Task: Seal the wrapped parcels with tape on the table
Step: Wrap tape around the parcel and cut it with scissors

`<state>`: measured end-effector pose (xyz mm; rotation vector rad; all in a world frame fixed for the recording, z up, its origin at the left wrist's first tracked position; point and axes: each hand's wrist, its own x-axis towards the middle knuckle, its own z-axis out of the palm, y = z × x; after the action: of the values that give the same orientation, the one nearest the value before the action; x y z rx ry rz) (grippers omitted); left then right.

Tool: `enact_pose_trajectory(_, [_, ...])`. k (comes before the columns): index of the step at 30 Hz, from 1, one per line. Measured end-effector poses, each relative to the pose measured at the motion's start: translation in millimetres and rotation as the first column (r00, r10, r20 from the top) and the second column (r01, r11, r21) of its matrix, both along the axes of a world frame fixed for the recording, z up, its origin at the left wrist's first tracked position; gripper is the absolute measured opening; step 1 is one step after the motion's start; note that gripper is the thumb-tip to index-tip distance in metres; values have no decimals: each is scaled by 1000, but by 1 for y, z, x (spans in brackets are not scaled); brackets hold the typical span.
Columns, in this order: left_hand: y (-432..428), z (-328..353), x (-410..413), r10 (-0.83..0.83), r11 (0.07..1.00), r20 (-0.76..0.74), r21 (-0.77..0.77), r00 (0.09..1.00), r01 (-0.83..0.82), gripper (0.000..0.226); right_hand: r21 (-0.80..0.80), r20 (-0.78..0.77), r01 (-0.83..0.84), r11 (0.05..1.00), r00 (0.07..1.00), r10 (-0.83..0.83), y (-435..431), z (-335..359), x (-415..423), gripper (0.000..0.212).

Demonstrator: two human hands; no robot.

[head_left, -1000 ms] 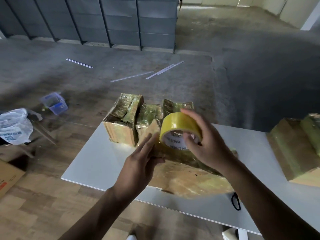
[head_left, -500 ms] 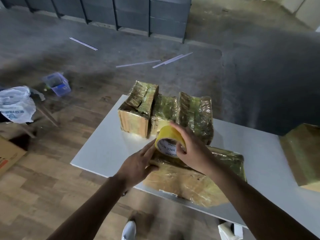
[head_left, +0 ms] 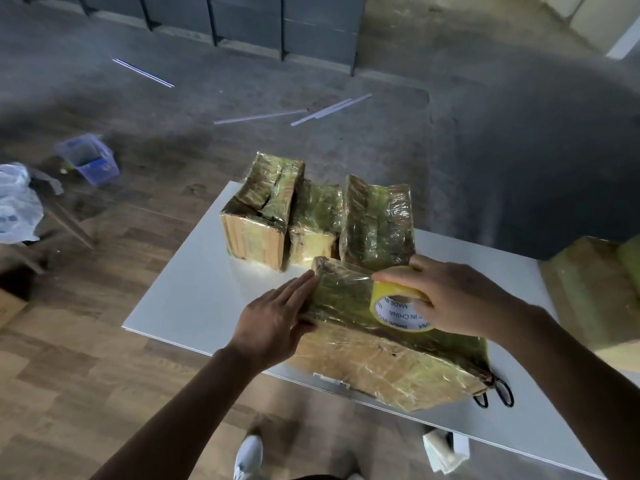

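Tape roll [head_left: 393,293] gripped by R hand [head_left: 460,296] fingers [head_left: 398,274] atop parcel [head_left: 381,362]; L hand [head_left: 273,318] fingers [head_left: 298,285] flat against parcel's left end.

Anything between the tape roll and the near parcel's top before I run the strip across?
Nothing visible. The right hand holds the tape roll right on the near parcel, on its top face. The left hand presses flat on that parcel's left end, to the side of the roll and apart from it.
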<state>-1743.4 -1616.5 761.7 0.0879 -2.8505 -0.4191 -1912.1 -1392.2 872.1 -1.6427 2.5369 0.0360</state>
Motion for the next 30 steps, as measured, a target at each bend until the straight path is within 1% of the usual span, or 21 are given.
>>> enact_pose_trajectory(2, [-1, 7, 0, -8, 994, 45, -111, 999, 13, 85, -154, 163, 94, 984, 984, -69, 2, -11, 5, 72])
enact_pose_trajectory(3, [1, 12, -2, -13, 983, 64, -182, 998, 25, 86, -247, 245, 152, 957, 965, -90, 5, -18, 8, 69])
enact_pose_trajectory(4, [6, 16, -5, -14, 971, 83, -238, 996, 33, 89, -322, 296, 194, 927, 950, -96, 7, -24, 11, 64])
enact_pose_trajectory(6, [21, 22, -17, -36, 959, 126, -273, 991, 70, 102, -413, 313, 207, 887, 947, -75, 9, -33, 11, 52])
enact_pose_trajectory(8, [36, 20, -30, -82, 954, 138, -276, 987, 118, 113, -455, 319, 191, 870, 947, -41, 10, -38, 6, 49])
enact_pose_trajectory(10, [42, 15, -38, -88, 951, 138, -281, 986, 125, 119, -494, 335, 197, 847, 942, -24, 13, -46, 5, 55])
enact_pose_trajectory(12, [43, 11, -40, -66, 957, 141, -272, 988, 103, 120, -537, 417, 266, 801, 909, -22, 16, -58, 10, 67])
enact_pose_trajectory(14, [44, 9, -37, -56, 958, 148, -271, 987, 95, 118, -539, 540, 351, 766, 842, -6, 20, -66, 19, 77])
enact_pose_trajectory(15, [44, 8, -37, -60, 957, 143, -272, 988, 97, 117, -546, 553, 364, 755, 833, -2, 21, -65, 21, 79])
enact_pose_trajectory(17, [43, 7, -37, -66, 955, 138, -278, 988, 103, 117, -545, 496, 336, 768, 868, -28, 28, -54, 15, 75])
enact_pose_trajectory(18, [42, 7, -37, -66, 955, 141, -278, 988, 104, 116, -525, 437, 294, 799, 899, -43, 35, -45, 8, 67])
enact_pose_trajectory(20, [42, 7, -37, -64, 956, 139, -275, 988, 100, 116, -441, 301, 180, 879, 953, -44, 56, -27, -5, 51])
enact_pose_trajectory(21, [43, 7, -37, -60, 956, 136, -278, 989, 96, 115, -367, 265, 156, 917, 963, -58, 67, -19, -9, 48])
enact_pose_trajectory(23, [46, 7, -37, -55, 955, 139, -281, 989, 93, 114, -245, 227, 142, 959, 970, -85, 80, -10, -11, 47])
enact_pose_trajectory(26, [47, 9, -40, -52, 955, 140, -282, 989, 90, 109, -201, 189, 136, 970, 977, -98, 73, -7, -8, 45])
enact_pose_trajectory(28, [50, 13, -40, -70, 955, 158, -275, 985, 112, 105, -190, 207, 148, 971, 972, -108, 61, -8, -4, 46])
enact_pose_trajectory(30, [57, 15, -40, -135, 952, 136, -255, 981, 166, 91, -182, 218, 143, 973, 971, -102, 53, -8, -1, 45])
